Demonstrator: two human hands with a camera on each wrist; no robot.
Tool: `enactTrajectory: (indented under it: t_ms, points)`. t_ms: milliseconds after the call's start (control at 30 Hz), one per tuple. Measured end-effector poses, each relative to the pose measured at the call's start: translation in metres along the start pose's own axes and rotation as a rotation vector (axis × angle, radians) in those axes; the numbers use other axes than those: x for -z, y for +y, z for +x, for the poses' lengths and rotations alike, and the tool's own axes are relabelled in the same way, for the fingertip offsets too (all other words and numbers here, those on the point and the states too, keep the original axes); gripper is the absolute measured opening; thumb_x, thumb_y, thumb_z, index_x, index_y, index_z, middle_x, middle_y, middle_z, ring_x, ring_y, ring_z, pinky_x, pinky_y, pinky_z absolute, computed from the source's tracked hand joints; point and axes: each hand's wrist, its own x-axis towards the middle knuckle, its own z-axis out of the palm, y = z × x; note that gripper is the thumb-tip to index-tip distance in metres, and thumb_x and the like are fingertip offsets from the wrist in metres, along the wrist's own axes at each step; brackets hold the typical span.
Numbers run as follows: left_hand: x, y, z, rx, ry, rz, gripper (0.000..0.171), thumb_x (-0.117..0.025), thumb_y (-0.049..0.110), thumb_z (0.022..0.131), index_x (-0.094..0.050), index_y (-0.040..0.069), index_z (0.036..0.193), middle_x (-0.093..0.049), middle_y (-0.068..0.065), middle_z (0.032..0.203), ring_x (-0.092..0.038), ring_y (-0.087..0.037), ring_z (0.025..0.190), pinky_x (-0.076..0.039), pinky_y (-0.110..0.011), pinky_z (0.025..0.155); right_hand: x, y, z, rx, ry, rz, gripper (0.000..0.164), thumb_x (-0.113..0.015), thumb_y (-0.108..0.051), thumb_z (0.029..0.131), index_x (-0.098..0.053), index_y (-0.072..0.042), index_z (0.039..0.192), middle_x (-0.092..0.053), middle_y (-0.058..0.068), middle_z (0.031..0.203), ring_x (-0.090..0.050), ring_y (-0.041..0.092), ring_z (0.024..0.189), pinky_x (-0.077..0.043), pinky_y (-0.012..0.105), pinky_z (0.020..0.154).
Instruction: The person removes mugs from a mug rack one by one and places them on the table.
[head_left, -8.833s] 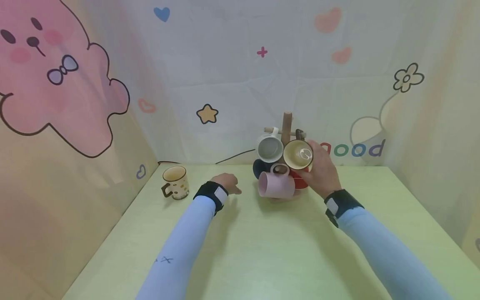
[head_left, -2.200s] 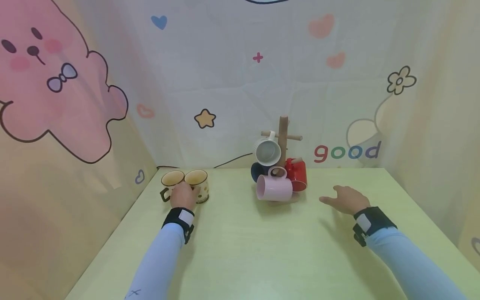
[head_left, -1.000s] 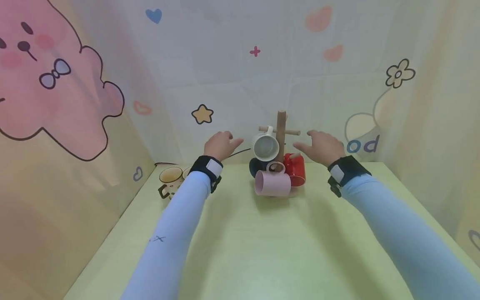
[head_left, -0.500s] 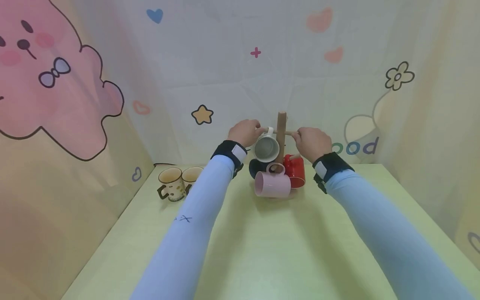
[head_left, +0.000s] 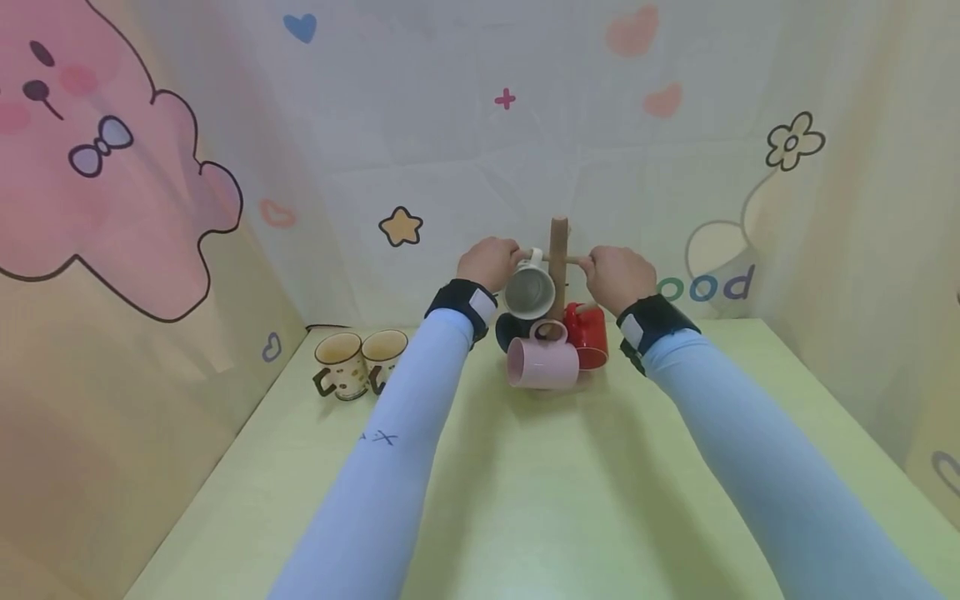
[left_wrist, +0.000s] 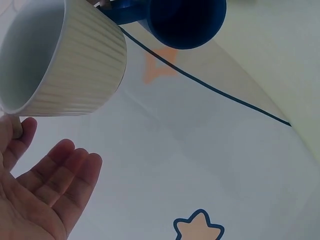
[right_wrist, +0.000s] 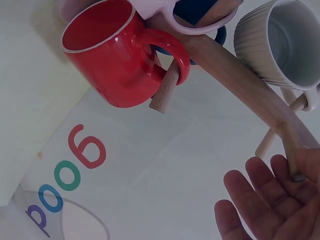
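My left hand (head_left: 489, 264) pinches the tip of the left upper peg on a wooden mug tree (head_left: 558, 237) between thumb and forefinger. On the opposite side, my right hand (head_left: 618, 277) pinches the right upper peg (right_wrist: 289, 150), which carries no mug. In both wrist views the other fingers are loosely spread. A white ribbed mug (left_wrist: 90, 65) hangs by its handle from the left peg, close to my left fingers. Below hang a pink mug (head_left: 546, 365), a red mug (right_wrist: 107, 55) and a dark blue mug (left_wrist: 187, 22), the blue one partly hidden in the head view.
Two cream patterned mugs (head_left: 341, 367) with brown handles stand upright side by side at the table's back left; my left sleeve partly covers one. The pale green table (head_left: 540, 500) ends at a printed curtain (head_left: 450, 183) behind the mug tree.
A cream mug has left the right upper peg and now stands beside the other at left. Both hands have since come to the upper pegs and hold them; in the last half second they barely move.
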Motion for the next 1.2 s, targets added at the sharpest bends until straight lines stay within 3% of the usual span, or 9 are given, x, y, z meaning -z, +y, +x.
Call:
enactTrajectory:
  t_ms: [433,833,1000,1200]
  points:
    - [0.001,-0.005,-0.005,0.023,0.026,0.005,0.031,-0.045,0.031,0.107,-0.069,0.011,0.114,-0.069,-0.004,0.106,-0.061,-0.018,0.092,-0.052,-0.034,0.081,-0.003,-0.006,0.005,-0.010,-0.018,0.035,0.031,-0.050,-0.024,0.105,-0.063,0.004,0.112,-0.063,0.019,0.085,-0.058,0.035,0.078,-0.053,0.047,0.070]
    - [-0.001,0.000,-0.007,0.010,-0.008,0.025,0.033,-0.044,0.034,0.107,-0.068,0.012,0.113,-0.068,-0.003,0.100,-0.061,-0.018,0.088,-0.053,-0.033,0.080,-0.008,0.010,0.012,-0.030,-0.033,0.092,0.032,-0.047,-0.025,0.106,-0.061,0.002,0.116,-0.062,0.019,0.089,-0.055,0.035,0.079,-0.048,0.043,0.065]
    - [0.001,0.001,-0.011,-0.023,0.015,0.062,0.032,-0.046,0.033,0.107,-0.068,0.011,0.113,-0.069,-0.004,0.099,-0.061,-0.018,0.087,-0.053,-0.031,0.080,-0.007,0.013,0.014,-0.034,-0.044,0.119,0.036,-0.044,-0.027,0.107,-0.057,0.001,0.126,-0.064,0.023,0.107,-0.056,0.040,0.089,-0.051,0.052,0.077]
    - [-0.001,0.001,-0.014,-0.049,0.025,0.066,0.032,-0.049,0.034,0.105,-0.068,0.010,0.114,-0.067,-0.005,0.097,-0.060,-0.018,0.085,-0.053,-0.029,0.079,-0.011,0.022,0.020,-0.040,-0.071,0.161,0.041,-0.043,-0.029,0.107,-0.052,-0.003,0.137,-0.058,0.026,0.127,-0.054,0.044,0.101,-0.047,0.062,0.091]
